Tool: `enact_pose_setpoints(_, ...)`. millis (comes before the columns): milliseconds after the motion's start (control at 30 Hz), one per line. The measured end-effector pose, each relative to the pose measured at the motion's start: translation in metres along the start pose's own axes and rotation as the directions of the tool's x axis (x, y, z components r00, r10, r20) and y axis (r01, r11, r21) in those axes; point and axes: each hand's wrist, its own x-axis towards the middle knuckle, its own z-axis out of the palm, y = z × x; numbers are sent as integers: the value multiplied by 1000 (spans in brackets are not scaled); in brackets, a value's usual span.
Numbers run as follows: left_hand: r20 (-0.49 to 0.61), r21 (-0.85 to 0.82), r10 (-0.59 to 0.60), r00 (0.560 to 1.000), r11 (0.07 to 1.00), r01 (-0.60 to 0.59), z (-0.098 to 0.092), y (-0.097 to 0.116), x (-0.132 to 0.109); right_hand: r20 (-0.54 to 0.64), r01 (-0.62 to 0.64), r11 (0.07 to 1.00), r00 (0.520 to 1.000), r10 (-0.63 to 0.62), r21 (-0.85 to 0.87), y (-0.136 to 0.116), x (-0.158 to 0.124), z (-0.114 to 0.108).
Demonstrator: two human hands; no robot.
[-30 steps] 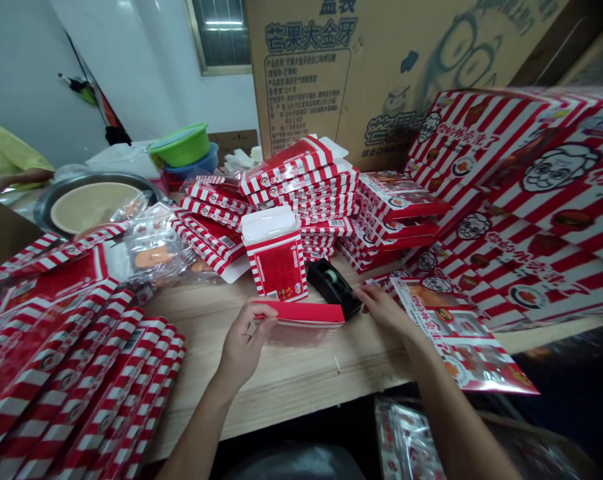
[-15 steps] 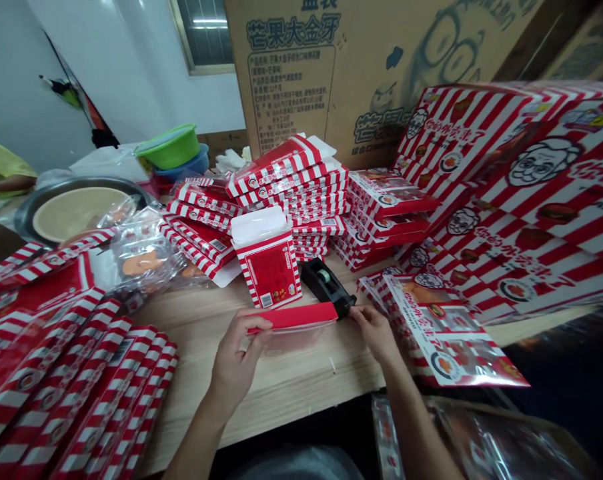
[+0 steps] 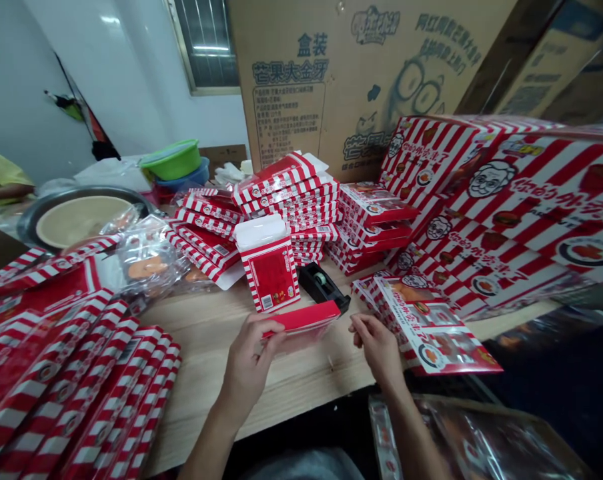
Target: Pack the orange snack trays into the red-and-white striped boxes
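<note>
Between thumb and fingers, my left hand (image 3: 255, 343) grips the left end of a red box (image 3: 306, 319) with a clear side, held just over the wooden tabletop. My right hand (image 3: 376, 343) is pinched closed near the right end of that box, apart from it; what its fingertips hold, if anything, is too small to make out. Beyond the box stands a black tape dispenser (image 3: 324, 287) with a roll of tape in it. An upright red-and-white box (image 3: 269, 267) with its white top flap raised is left of the dispenser.
Striped flat boxes (image 3: 81, 387) lean in a row at the left. More striped boxes (image 3: 296, 200) are stacked at the back, and large striped cartons (image 3: 521, 220) stand at the right. Bagged orange pieces (image 3: 149, 267) lie near a metal basin (image 3: 29, 223). A person's yellow sleeve (image 3: 1, 173) shows far left.
My right hand has drawn back from the tape dispenser's front end, toward me. My left hand still holds the red box, now slightly tilted. The camera view has shifted a little.
</note>
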Motion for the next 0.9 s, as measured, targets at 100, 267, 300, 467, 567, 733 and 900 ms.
enact_pose_setpoints(100,28,37,44,999,998,-45,0,4,0,35,47,978,998,-55,205,-42,-46,7)
enact_pose_setpoints(267,116,81,94,989,991,-104,-3,15,0,209,-48,856,975,-72,515,-88,-75,41)
enact_pose_setpoints(300,148,99,98,984,989,-113,-5,17,2,197,-63,850,979,-49,523,-91,-74,47)
enact_pose_setpoints(467,451,297,92,888,923,-247,-14,26,15,132,-73,839,991,1,540,-85,-69,57)
enact_pose_setpoints(567,485,345,120,866,884,-316,-16,27,19,140,-90,826,990,14,556,-82,-69,56)
enact_pose_setpoints(733,490,450,175,854,788,-420,-13,31,16,176,-125,803,984,25,583,-83,-68,56)
enact_pose_setpoints(900,469,485,182,864,764,-425,-11,29,23,147,-119,823,988,43,556,-66,-63,63)
